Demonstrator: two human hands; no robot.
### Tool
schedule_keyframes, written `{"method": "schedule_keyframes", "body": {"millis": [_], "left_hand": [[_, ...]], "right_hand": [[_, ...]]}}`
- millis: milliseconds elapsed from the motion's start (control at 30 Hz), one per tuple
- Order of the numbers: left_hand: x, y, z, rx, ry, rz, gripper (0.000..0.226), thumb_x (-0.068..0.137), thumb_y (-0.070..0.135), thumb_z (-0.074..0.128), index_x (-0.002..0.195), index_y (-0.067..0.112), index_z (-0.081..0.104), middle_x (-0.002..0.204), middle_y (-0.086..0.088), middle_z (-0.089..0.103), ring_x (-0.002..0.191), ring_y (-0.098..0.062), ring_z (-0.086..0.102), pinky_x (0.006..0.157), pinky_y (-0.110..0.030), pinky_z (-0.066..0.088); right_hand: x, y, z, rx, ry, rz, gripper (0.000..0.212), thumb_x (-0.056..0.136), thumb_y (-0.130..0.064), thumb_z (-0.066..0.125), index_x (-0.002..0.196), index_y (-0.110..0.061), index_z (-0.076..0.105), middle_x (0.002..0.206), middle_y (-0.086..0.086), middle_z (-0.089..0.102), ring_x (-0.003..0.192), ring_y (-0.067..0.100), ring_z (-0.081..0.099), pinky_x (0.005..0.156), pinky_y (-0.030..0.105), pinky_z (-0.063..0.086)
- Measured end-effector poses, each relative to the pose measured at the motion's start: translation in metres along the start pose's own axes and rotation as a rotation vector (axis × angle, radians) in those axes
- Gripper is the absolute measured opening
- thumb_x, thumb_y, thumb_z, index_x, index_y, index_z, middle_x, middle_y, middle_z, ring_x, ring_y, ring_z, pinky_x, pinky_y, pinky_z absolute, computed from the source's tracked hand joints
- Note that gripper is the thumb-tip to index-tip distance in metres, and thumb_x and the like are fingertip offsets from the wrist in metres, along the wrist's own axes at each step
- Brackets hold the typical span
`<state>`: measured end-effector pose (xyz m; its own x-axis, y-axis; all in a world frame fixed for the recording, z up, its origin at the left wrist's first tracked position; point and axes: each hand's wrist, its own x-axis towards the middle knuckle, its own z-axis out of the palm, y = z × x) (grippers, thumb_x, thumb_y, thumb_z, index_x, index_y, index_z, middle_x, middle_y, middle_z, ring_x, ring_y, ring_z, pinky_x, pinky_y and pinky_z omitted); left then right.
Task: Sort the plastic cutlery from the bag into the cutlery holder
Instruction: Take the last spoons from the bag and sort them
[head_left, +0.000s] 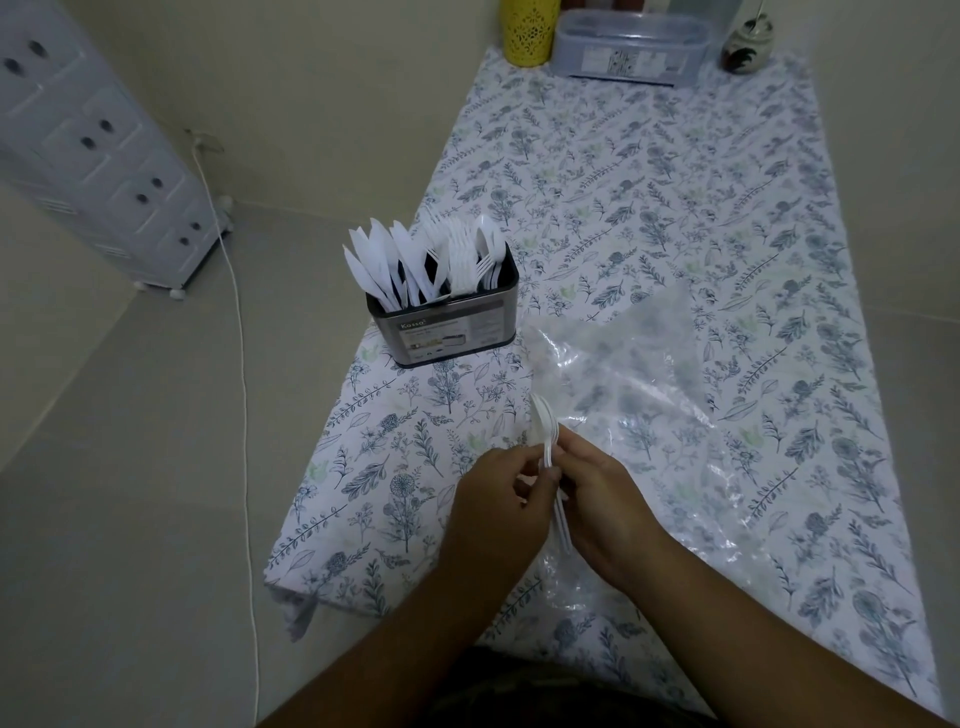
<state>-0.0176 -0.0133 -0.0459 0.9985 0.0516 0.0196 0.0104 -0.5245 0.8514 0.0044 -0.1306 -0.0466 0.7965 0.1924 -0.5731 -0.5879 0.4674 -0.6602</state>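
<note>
A metal cutlery holder (447, 332) stands near the left edge of the floral tablecloth, with white plastic knives (384, 270) in its left part and forks (462, 254) in its right part. A clear plastic bag (639, 395) lies flat to the right of it. Just in front of the bag, my left hand (493, 509) and my right hand (602, 509) together hold a small bunch of white plastic cutlery (548, 441), heads pointing away from me. Fingers of both hands pinch the handles.
At the far end of the table (727, 208) stand a yellow patterned cup (527, 31), a clear lidded box (628, 44) and a small ceramic jar (745, 47). On the floor to the left are a white drawer cabinet (98, 156) and a white cable (241, 364).
</note>
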Motion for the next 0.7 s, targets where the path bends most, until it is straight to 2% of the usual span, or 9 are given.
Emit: {"method": "schedule_keyframes", "body": {"millis": [167,233,333,467,533,600,700], "left_hand": [[0.003,0.003,-0.006,-0.047,-0.015,-0.039,0.016,0.091,0.017,0.071,0.105,0.020,0.075,0.087,0.017,0.070,0.077,0.004,0.068,0.067,-0.011,0.054],[0.005,0.006,-0.010,-0.038,0.003,-0.050,0.011,0.090,0.014,0.070,0.099,0.015,0.076,0.080,0.018,0.069,0.074,0.006,0.068,0.065,-0.011,0.054],[0.012,0.005,-0.013,0.022,0.009,-0.038,0.008,0.088,0.012,0.070,0.092,0.007,0.074,0.078,0.002,0.074,0.074,-0.004,0.069,0.065,-0.023,0.057],[0.013,0.003,-0.015,0.069,-0.032,-0.045,0.011,0.087,0.012,0.069,0.089,0.001,0.071,0.075,-0.008,0.072,0.070,-0.018,0.068,0.067,-0.037,0.058],[0.012,0.001,-0.016,0.065,-0.035,-0.072,0.009,0.085,0.012,0.069,0.091,0.006,0.073,0.072,-0.003,0.071,0.071,-0.014,0.068,0.066,-0.031,0.059],[0.012,0.000,-0.019,0.039,-0.022,-0.141,0.017,0.082,0.013,0.072,0.098,0.014,0.077,0.072,0.011,0.069,0.073,0.002,0.067,0.062,-0.012,0.054],[0.014,-0.003,-0.021,0.000,-0.039,-0.206,0.025,0.081,0.016,0.075,0.105,0.018,0.077,0.076,0.014,0.070,0.076,0.010,0.066,0.063,-0.004,0.049]], "right_hand": [[0.001,0.001,-0.007,-0.085,0.022,-0.021,0.039,0.105,-0.004,0.044,0.138,-0.016,0.061,0.120,0.014,0.074,0.109,0.034,0.072,0.086,0.041,0.060],[0.001,-0.001,-0.009,-0.147,0.030,-0.029,0.039,0.104,-0.005,0.048,0.138,-0.018,0.062,0.119,0.012,0.075,0.106,0.030,0.073,0.082,0.036,0.060],[0.001,-0.005,-0.010,-0.221,0.041,-0.043,0.037,0.102,-0.008,0.054,0.134,-0.023,0.066,0.116,0.005,0.077,0.104,0.021,0.074,0.074,0.027,0.058],[0.001,-0.008,-0.012,-0.268,0.058,-0.062,0.038,0.099,-0.010,0.061,0.134,-0.024,0.066,0.114,0.005,0.077,0.106,0.021,0.073,0.077,0.028,0.059],[0.001,-0.009,-0.012,-0.280,0.058,-0.077,0.039,0.098,-0.009,0.062,0.135,-0.022,0.065,0.113,0.005,0.078,0.104,0.020,0.074,0.075,0.026,0.059],[0.001,-0.008,-0.012,-0.262,0.044,-0.083,0.040,0.097,-0.007,0.063,0.135,-0.021,0.065,0.112,0.007,0.078,0.104,0.021,0.074,0.074,0.026,0.059],[0.003,-0.004,-0.011,-0.234,0.043,-0.085,0.044,0.095,-0.006,0.066,0.136,-0.019,0.063,0.114,0.011,0.077,0.107,0.026,0.073,0.084,0.037,0.061]]}}
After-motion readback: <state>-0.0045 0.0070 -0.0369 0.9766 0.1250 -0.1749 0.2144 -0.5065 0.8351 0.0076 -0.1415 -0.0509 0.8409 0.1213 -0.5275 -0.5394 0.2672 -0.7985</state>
